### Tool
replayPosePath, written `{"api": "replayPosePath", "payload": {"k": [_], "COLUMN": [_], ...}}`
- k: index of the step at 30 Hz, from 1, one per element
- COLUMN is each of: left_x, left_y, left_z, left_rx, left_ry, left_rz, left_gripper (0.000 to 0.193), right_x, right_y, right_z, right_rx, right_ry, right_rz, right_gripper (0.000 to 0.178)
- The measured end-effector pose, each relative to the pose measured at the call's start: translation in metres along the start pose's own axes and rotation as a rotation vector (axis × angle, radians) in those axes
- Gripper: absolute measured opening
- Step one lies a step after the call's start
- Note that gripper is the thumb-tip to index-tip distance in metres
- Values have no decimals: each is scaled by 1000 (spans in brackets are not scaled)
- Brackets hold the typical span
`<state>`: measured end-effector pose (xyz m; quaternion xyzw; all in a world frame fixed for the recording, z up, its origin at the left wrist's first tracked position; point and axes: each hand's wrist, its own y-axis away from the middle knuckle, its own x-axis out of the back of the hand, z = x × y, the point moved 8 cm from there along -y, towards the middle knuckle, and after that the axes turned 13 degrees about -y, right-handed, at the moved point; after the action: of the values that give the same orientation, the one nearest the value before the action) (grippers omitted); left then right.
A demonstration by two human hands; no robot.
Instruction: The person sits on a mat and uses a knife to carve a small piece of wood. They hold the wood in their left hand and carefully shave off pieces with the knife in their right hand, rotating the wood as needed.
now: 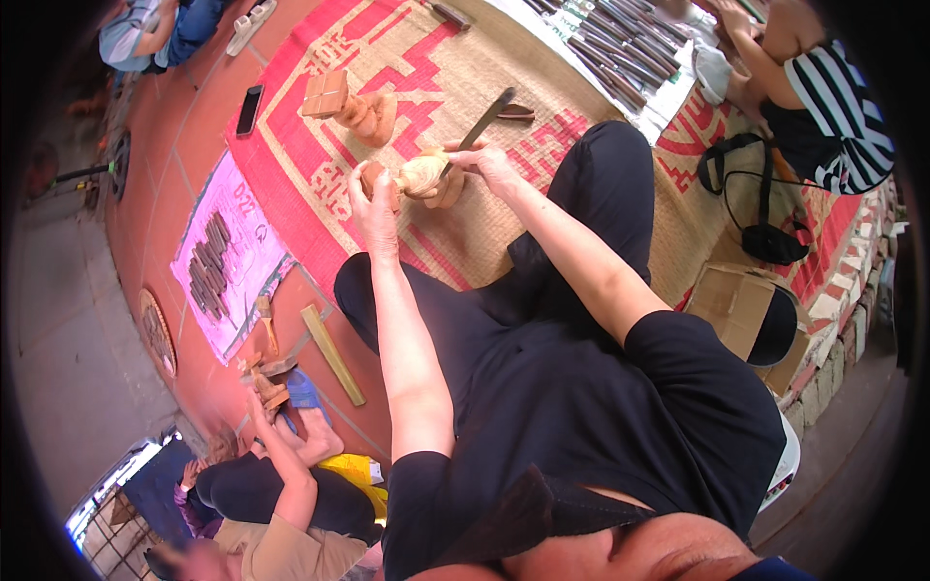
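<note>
I have the pale wooden carving (422,178) just over the woven mat (484,48), in front of the crossed legs. My left hand (376,211) is wrapped around its block-shaped end. My right hand (489,167) grips a long dark tool (487,118) beside the carving's other end; I can't tell whether those fingertips also press the wood. Just beyond stands a second carving (368,118), with a phone (249,110) to its left.

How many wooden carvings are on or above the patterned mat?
2: one carving between the left hand and right hand, another carving beyond it on the mat.
</note>
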<state>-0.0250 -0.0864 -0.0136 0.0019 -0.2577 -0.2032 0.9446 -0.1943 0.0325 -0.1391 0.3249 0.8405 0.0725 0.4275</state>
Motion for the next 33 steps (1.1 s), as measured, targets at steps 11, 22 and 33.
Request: {"api": "replayPosePath", "payload": {"k": [11,22,33], "left_x": [6,7,1], "left_y": [4,-3,7], "left_z": [-8,-19,9], "left_rx": [18,-195,-133], "left_ry": [18,-102,-142], "left_rz": [-7,88,57], "left_gripper": [49,46,52], "right_x": [11,34,14], "right_y": [6,-18,-2], "right_z": [4,16,-2], "right_rx": [14,9,35], "right_ry": [-25,-76,8], "right_rz": [108,143,75], "right_gripper": [26,27,19]}}
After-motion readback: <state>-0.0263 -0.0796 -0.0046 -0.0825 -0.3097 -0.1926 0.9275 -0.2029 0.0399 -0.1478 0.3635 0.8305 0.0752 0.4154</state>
